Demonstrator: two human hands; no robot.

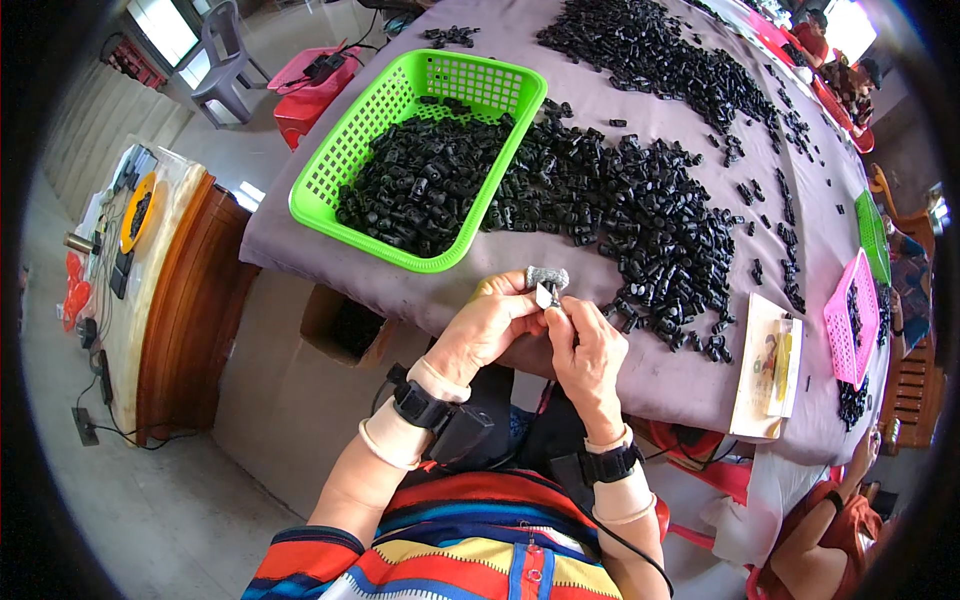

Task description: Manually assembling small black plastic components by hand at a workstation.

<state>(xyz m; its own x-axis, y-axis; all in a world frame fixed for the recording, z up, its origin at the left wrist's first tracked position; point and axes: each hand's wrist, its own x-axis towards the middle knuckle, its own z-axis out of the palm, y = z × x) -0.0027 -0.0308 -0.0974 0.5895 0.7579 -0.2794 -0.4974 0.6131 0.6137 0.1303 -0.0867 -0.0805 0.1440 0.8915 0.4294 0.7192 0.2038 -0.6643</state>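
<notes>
Close together over the table's near edge, my left hand (482, 330) and my right hand (588, 358) are both closed in a pinch. Grey wrapping (546, 276) covers a finger of my left hand. A small pale, flat piece (543, 296) shows at the left fingertips; what exactly it is, I cannot make out. The right fingertips pinch a tiny dark part (556, 300) that meets it. Just beyond lies a wide heap of small black plastic parts (650, 210). A green plastic basket (330, 232), partly filled with the same parts, stands to the left of the heap.
Right of my hands, a board (752, 385) carries a yellow-handled tool. A pink basket (838, 340) and a green one (872, 240) stand along the right edge. Below the table is a cardboard box (322, 318). A wooden cabinet (185, 300) stands left. Other people sit around the table.
</notes>
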